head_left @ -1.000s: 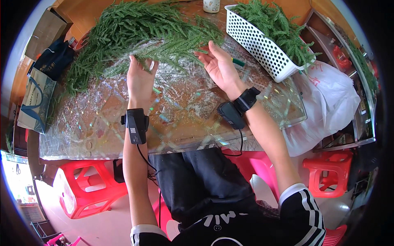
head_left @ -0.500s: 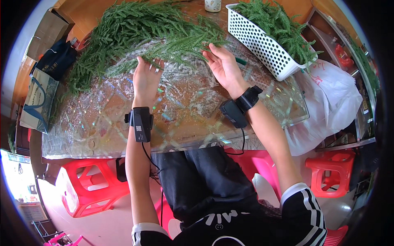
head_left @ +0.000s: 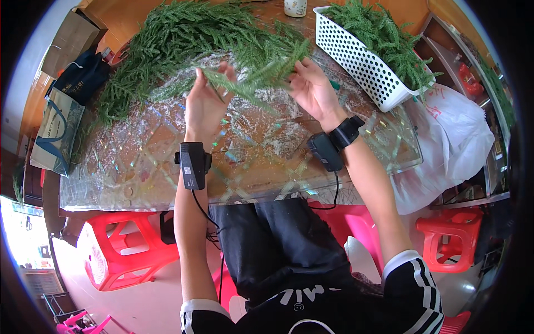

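Observation:
A green artificial pine branch [head_left: 258,77], slightly blurred, stretches between my two hands above the table. Its left end lies between the thumb and fingers of my left hand [head_left: 204,108]. My right hand [head_left: 316,92] pinches the branch near its other end, palm turned partly up. Just beyond my hands a large heap of similar pine branches [head_left: 183,39] spreads over the far and left part of the table. White flakes are scattered over the table top [head_left: 161,161] under and around the hands.
At the far right stands a white perforated basket [head_left: 356,58] full of pine branches. A white plastic bag [head_left: 456,128] hangs by the right edge. A cup [head_left: 295,8] is at the back; bags [head_left: 58,131] stand at the left. Red stools [head_left: 125,245] are below.
The pine branch has risen off the table toward me, its left end now between my left thumb and fingers. The view has shifted slightly.

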Available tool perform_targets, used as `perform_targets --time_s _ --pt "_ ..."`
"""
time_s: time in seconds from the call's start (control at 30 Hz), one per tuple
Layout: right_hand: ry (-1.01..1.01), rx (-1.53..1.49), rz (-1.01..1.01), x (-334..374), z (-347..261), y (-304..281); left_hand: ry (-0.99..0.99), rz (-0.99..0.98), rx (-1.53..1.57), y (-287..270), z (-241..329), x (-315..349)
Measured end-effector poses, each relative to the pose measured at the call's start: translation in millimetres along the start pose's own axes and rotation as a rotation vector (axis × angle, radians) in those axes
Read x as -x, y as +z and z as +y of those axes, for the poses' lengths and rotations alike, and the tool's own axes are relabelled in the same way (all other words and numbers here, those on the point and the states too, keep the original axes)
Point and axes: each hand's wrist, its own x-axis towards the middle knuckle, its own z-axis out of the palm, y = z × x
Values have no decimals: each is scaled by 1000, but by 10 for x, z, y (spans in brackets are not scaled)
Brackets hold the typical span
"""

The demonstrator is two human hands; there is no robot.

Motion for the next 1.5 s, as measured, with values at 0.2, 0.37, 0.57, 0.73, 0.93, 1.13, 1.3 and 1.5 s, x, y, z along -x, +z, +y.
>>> perform_targets --time_s 0.2,0.37,0.57,0.73,0.93,1.13,1.3,1.5 --pt "54 -20 -320 -62 -12 -152 -201 -454 38 -239 -87 -47" --pt "22 312 -266 -19 -48 -19 -198 -527 -291 -291 -80 -84" --pt "-116 703 -224 -5 26 31 -204 -302 -643 -103 -71 -9" --pt "-169 951 -251 -3 132 49 -131 -232 -767 -142 -132 -20" --pt "-304 1157 -209 -29 181 -23 -21 -224 -804 -39 -192 28" --pt "-391 1170 -32 -14 201 -30 300 -331 -1284 16 -173 21" --pt "-388 1092 117 9 263 21 759 -386 -1593 37 -261 84" --pt "-293 890 162 21 278 27 997 -406 -1858 54 -179 78"
